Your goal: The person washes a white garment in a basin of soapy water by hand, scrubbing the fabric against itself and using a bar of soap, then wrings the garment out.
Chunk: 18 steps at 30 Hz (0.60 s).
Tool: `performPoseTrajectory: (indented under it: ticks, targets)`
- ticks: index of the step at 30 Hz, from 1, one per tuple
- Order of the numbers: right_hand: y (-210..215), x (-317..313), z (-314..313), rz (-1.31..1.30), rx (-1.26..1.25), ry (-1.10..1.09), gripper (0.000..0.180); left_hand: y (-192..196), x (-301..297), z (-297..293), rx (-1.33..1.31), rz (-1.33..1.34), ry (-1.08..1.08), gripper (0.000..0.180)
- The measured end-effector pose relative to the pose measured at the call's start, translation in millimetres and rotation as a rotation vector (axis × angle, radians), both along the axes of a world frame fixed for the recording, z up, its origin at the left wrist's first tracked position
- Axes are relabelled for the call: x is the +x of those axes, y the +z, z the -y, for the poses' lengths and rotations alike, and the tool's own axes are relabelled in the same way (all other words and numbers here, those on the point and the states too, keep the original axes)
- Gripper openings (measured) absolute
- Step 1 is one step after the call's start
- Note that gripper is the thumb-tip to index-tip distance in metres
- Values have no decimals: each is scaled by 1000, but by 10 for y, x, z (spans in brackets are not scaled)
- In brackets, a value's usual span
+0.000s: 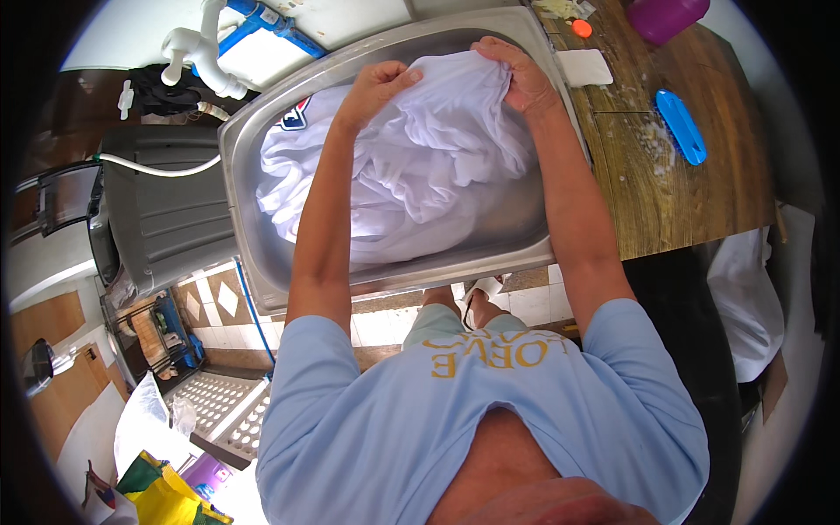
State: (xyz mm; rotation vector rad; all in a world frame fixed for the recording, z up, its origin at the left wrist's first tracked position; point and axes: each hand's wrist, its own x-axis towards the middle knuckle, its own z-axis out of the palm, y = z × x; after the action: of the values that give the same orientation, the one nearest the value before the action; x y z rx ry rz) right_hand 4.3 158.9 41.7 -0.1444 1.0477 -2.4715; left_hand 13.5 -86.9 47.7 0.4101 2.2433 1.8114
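Observation:
A wet white garment [411,166] lies bunched in the stainless steel sink [234,188], with a small dark and red emblem showing at its left side. Near the sink's far side, my left hand [378,90] pinches the cloth between thumb and curled fingers. To its right, my right hand [522,77] grips another part of the same garment close to the far right corner. The fabric stretches between both hands, raised above the rest of the heap. Some shallow water seems to show at the sink's right end.
On the wooden counter [630,175] at right are a blue scrub brush [681,127], a white bar [584,67], an orange cap [581,29] and a purple container [667,17], with suds around. A white faucet [203,54] rises behind the sink. Left stands a grey plastic unit [171,206] with a white hose [166,171].

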Motion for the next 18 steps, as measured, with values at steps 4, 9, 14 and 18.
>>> performPoseTrajectory:
  ticks: [4, 9, 14, 18]
  targets:
    - [-124, -30, -58, -21, 295, -56, 12, -52, 75, -28, 235, 62, 63, 27]
    - [-391, -38, 85, -367, 1535, -170, 33, -509, 67, -87, -270, -84, 212, 33]
    - [-635, -57, 115, -357, 1524, -233, 39, -758, 65, -119, -649, -298, 238, 41]
    - [-460, -56, 234, 275, 113, -201, 25, -663, 57, -108, 243, 296, 394, 42]
